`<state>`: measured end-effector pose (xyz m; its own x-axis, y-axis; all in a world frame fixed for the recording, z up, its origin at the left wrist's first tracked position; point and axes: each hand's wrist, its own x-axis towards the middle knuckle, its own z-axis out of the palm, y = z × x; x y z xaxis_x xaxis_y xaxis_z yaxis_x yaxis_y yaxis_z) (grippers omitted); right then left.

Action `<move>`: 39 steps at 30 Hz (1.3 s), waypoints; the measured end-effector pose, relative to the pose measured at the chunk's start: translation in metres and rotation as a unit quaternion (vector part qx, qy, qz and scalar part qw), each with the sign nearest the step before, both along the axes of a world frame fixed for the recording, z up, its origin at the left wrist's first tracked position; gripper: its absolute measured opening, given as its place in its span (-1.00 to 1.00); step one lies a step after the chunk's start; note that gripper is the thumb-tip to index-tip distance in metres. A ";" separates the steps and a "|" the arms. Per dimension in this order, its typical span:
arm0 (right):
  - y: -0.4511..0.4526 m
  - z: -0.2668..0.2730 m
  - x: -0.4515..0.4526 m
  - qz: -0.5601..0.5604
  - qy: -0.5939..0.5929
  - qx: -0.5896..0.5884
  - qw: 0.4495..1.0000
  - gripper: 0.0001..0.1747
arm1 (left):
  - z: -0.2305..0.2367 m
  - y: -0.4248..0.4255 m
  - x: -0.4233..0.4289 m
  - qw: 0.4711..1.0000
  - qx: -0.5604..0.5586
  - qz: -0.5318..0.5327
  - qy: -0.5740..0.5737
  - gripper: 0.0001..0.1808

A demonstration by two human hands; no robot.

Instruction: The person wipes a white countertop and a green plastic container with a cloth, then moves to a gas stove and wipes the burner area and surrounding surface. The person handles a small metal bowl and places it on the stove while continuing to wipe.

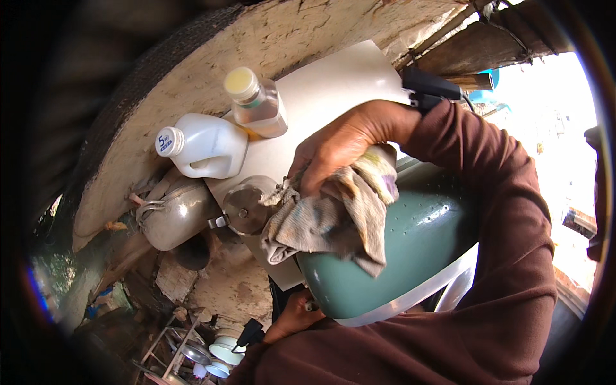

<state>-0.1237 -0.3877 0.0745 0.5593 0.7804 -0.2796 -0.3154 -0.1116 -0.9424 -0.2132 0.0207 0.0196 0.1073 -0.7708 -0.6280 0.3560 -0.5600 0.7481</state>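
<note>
My right hand (337,144) grips a crumpled, stained cloth (332,216), pressed against a green plastic tub (385,260). Small holes or dimples dot the tub's glossy face, and a translucent pale rim (409,305) borders its lower side. At the tub's lower left end, my left hand (297,313) holds its edge; some fingers are hidden behind it. A small pale item by those fingers is too small to identify. Just left of the cloth sits a lidded metal pot (248,206) with a metal handle.
On the white board (332,77) stand a white plastic jug (211,144) and a clear bottle (262,113) with a yellowish cap. Farther left is a dented metal pot (180,216). Below, a rack (168,341) and several bowls (226,349) are visible. A plastered ledge (159,91) runs behind the board.
</note>
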 end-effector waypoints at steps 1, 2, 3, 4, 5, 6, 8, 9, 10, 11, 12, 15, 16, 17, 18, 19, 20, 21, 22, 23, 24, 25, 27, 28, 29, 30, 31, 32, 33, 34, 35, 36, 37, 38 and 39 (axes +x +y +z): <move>-0.002 -0.005 0.001 0.002 0.033 -0.035 0.999 -0.63 | -0.005 0.003 0.000 1.000 -0.007 -0.018 -0.011 -0.68; -0.005 -0.010 0.003 0.000 -0.018 -0.047 0.999 -0.65 | -0.008 0.006 -0.001 0.999 -0.016 -0.038 -0.018 -0.68; -0.009 -0.016 0.001 -0.006 -0.096 -0.025 0.995 -0.65 | -0.011 0.007 -0.001 0.998 -0.025 -0.058 -0.024 -0.67; -0.016 -0.022 -0.007 -0.025 0.097 -0.079 0.992 -0.72 | -0.011 0.007 0.000 0.997 -0.032 -0.068 -0.026 -0.66; -0.027 -0.028 -0.013 -0.008 0.036 -0.075 0.996 -0.73 | -0.009 0.007 0.001 0.997 -0.034 -0.069 -0.021 -0.66; -0.041 -0.034 -0.021 0.010 -0.031 -0.044 0.999 -0.73 | -0.007 0.006 0.003 0.997 -0.031 -0.065 -0.014 -0.65; -0.071 -0.040 -0.052 0.018 -0.093 -0.030 0.995 -0.69 | 0.003 0.001 0.008 0.998 -0.021 -0.051 0.004 -0.63; -0.085 -0.041 -0.067 0.025 -0.161 -0.047 0.986 -0.66 | 0.007 -0.004 0.013 0.999 -0.018 -0.047 0.012 -0.62; -0.100 -0.039 -0.085 0.019 -0.180 -0.051 0.982 -0.63 | 0.011 -0.008 0.014 0.999 -0.015 -0.046 0.016 -0.61; -0.114 -0.034 -0.103 0.016 -0.166 -0.051 0.985 -0.66 | 0.015 -0.012 0.016 0.999 -0.014 -0.046 0.019 -0.60; -0.130 -0.025 -0.122 0.045 -0.132 -0.096 0.985 -0.68 | 0.017 -0.015 0.018 0.999 -0.023 -0.037 0.030 -0.59; -0.169 0.008 -0.176 0.068 -0.178 -0.184 0.964 -0.80 | 0.021 -0.022 0.021 0.998 -0.011 -0.058 0.015 -0.56; -0.176 0.018 -0.190 0.070 -0.050 -0.283 0.955 -0.78 | 0.022 -0.022 0.021 0.998 -0.013 -0.065 0.017 -0.55; -0.181 0.029 -0.201 0.082 0.041 -0.340 0.936 -0.75 | 0.022 -0.023 0.021 0.998 -0.021 -0.063 0.019 -0.54; -0.183 0.042 -0.210 0.107 0.081 -0.418 0.898 -0.72 | 0.021 -0.023 0.022 0.998 -0.031 -0.060 0.020 -0.52; -0.178 0.050 -0.215 0.148 0.105 -0.515 0.838 -0.70 | 0.021 -0.023 0.023 0.996 -0.024 -0.081 0.000 -0.52; -0.173 0.059 -0.217 0.185 0.141 -0.604 0.762 -0.69 | 0.021 -0.023 0.024 0.995 -0.020 -0.100 -0.020 -0.52; -0.167 0.071 -0.218 0.219 0.178 -0.684 0.673 -0.67 | 0.020 -0.023 0.025 0.992 -0.017 -0.121 -0.038 -0.51; -0.161 0.086 -0.217 0.157 0.222 -0.763 0.586 -0.66 | 0.018 -0.024 0.026 0.991 -0.026 -0.123 -0.037 -0.51; -0.154 0.103 -0.216 -0.010 0.235 -0.823 0.516 -0.65 | 0.017 -0.024 0.025 0.991 -0.031 -0.122 -0.036 -0.51; -0.158 0.114 -0.208 -0.049 0.261 -0.772 0.578 -0.63 | 0.017 -0.023 0.026 0.991 -0.038 -0.122 -0.034 -0.51; -0.158 0.121 -0.202 -0.099 0.251 -0.704 0.657 -0.60 | 0.017 -0.023 0.026 0.991 -0.036 -0.124 -0.028 -0.51; -0.153 0.117 -0.196 -0.237 0.094 -0.566 0.784 -0.52 | 0.016 -0.021 0.027 0.993 -0.046 -0.112 0.002 -0.51; -0.147 0.111 -0.199 -0.263 0.086 -0.532 0.800 -0.52 | 0.016 -0.020 0.027 0.991 -0.038 -0.124 -0.014 -0.51; -0.141 0.101 -0.203 -0.296 0.035 -0.482 0.824 -0.52 | 0.015 -0.020 0.026 0.991 -0.035 -0.124 -0.017 -0.51; -0.137 0.082 -0.201 -0.257 0.088 -0.429 0.862 -0.42 | 0.015 -0.019 0.026 0.993 -0.039 -0.111 -0.007 -0.51; -0.135 0.068 -0.202 -0.206 0.128 -0.371 0.896 -0.31 | 0.016 -0.019 0.025 0.994 -0.029 -0.106 -0.001 -0.52; -0.132 0.064 -0.208 -0.212 0.141 -0.381 0.889 -0.37 | 0.015 -0.021 0.024 0.995 -0.028 -0.089 0.018 -0.53; -0.131 0.060 -0.213 -0.194 0.132 -0.434 0.870 -0.43 | 0.016 -0.022 0.023 0.996 -0.028 -0.070 0.036 -0.55; -0.128 0.057 -0.216 -0.189 0.185 -0.496 0.827 -0.49 | 0.018 -0.023 0.023 0.997 -0.027 -0.059 0.035 -0.55; -0.131 0.064 -0.221 -0.216 0.267 -0.514 0.786 -0.62 | 0.019 -0.025 0.021 0.998 -0.027 -0.045 0.033 -0.56; -0.131 0.066 -0.224 -0.203 0.236 -0.573 0.758 -0.63 | 0.022 -0.026 0.021 0.999 -0.024 -0.033 0.034 -0.56; -0.132 0.070 -0.228 -0.190 0.206 -0.628 0.726 -0.65 | 0.023 -0.027 0.023 0.998 -0.020 -0.042 0.035 -0.57; -0.133 0.074 -0.233 -0.176 0.176 -0.681 0.689 -0.66 | 0.024 -0.028 0.024 0.998 -0.015 -0.051 0.038 -0.57; -0.135 0.076 -0.239 -0.160 0.147 -0.729 0.649 -0.67 | 0.025 -0.028 0.024 0.997 -0.014 -0.053 0.047 -0.57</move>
